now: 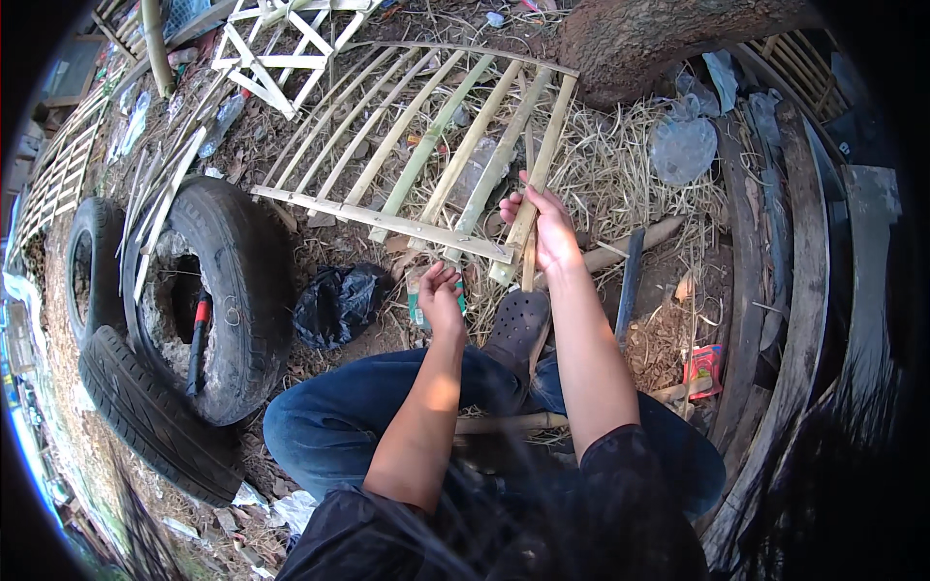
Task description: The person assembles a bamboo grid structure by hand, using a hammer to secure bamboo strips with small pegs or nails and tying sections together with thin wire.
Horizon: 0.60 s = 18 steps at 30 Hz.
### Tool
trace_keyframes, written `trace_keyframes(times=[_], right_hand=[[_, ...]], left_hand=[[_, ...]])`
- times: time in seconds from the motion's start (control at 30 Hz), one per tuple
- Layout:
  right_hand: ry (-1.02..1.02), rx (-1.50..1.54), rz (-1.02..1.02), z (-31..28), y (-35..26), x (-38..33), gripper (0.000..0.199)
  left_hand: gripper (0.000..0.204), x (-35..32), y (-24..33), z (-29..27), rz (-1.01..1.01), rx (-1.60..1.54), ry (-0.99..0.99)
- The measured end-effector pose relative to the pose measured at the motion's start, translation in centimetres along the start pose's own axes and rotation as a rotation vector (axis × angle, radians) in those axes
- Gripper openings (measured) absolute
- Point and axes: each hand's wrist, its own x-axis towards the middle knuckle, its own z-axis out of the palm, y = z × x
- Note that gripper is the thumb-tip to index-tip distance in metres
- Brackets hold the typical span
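Observation:
A panel of split-bamboo slats (433, 136) lies on the ground in front of me, its slats crossed by a thin rail at the far end and a near rail (387, 219). My right hand (550, 230) closes around a bamboo slat (554, 131) at the panel's right edge. A narrower bamboo strip (529, 263) runs down beside that hand, close to the slat. Just below the near rail is my left hand (441, 298), fingers curled in and apart from the panel. Whatever those fingers may hold is too small to make out.
Old tires (237, 290) stand at the left, one holding a red-and-black-handled tool (199, 339). A black plastic bag (341, 305) lies near my knee. Behind are a white lattice (281, 58) and a tree trunk (649, 44). Long boards (804, 290) line the right; a dark flat bar (630, 281) lies nearer.

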Motion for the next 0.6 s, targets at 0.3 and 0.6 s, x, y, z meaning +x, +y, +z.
trace_keyframes(times=[0.3,0.6], right_hand=[[-0.055,-0.068,0.059,0.8,-1.4,-0.3,0.041],[-0.052,-0.059,0.044,2.0,-2.5,-0.3,0.041]], left_hand=[[0.091,9.1,3.8,6.7,0.623,1.185,-0.069],[0.066,12.4,2.7,6.5,0.910,1.402,-0.053]])
